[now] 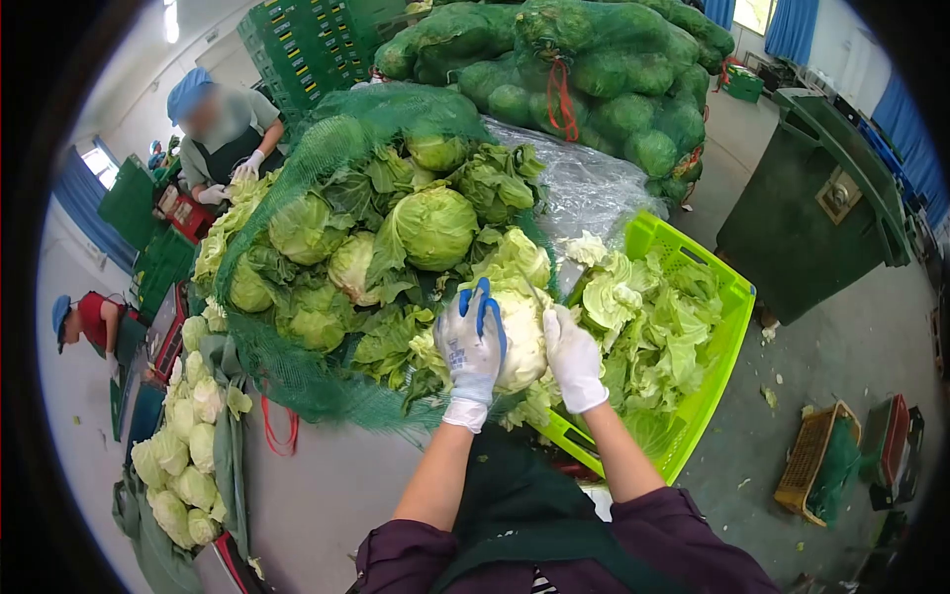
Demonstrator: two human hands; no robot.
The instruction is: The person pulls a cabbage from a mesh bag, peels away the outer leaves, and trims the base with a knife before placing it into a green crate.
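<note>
A pale trimmed cabbage (520,335) is between my two gloved hands in the middle of the view. My left hand (469,342), in a white glove with blue on the fingers, is wrapped round its left side. At its right edge my right hand (573,358), in a white glove, has its fingers closed; a thin blade seems to show near the fingertips, mostly hidden. An open green net (297,388) full of leafy cabbages (433,228) lies behind and left. To the right a lime-green crate (734,332) holds loose outer leaves (668,337).
Full net sacks (618,89) are stacked behind. A dark green bin (816,198) stands right, with a brown basket (816,460) on the floor. Pale cabbages (188,455) are piled at left. A co-worker (228,129) works at upper left, another person (94,322) farther left.
</note>
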